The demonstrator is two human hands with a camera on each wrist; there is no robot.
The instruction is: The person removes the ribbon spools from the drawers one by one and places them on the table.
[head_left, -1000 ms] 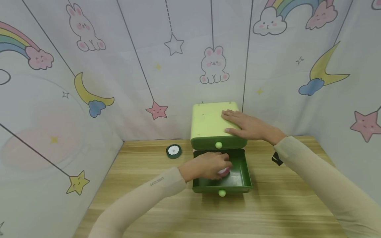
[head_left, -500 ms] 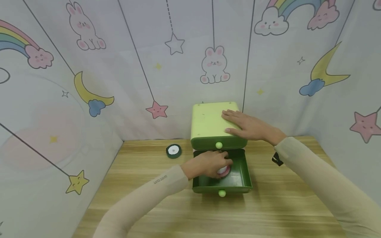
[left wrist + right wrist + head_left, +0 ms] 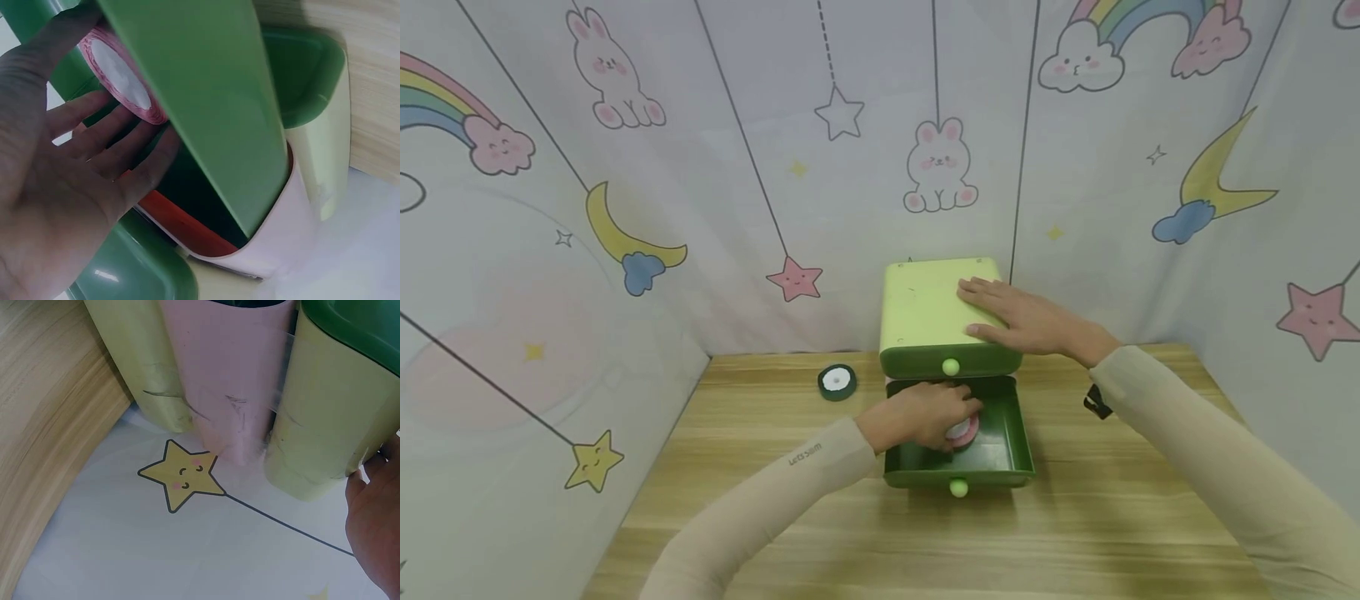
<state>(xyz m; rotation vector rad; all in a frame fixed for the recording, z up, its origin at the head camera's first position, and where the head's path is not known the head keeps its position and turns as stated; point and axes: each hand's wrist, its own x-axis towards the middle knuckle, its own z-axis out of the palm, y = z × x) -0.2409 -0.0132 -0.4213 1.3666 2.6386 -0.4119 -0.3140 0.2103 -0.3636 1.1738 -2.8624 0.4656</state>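
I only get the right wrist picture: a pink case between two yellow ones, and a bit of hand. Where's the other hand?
Observer: The left hand is down inside the pulled-out green drawer.

Operator: Ooh! What's it touching in there?

Observer: A pink roll with a white middle, which sits between its thumb and fingers.

Operator: Are there any more like that?

Observer: Yes, a dark green roll lies on the wooden table, off to the person's left of that drawer.
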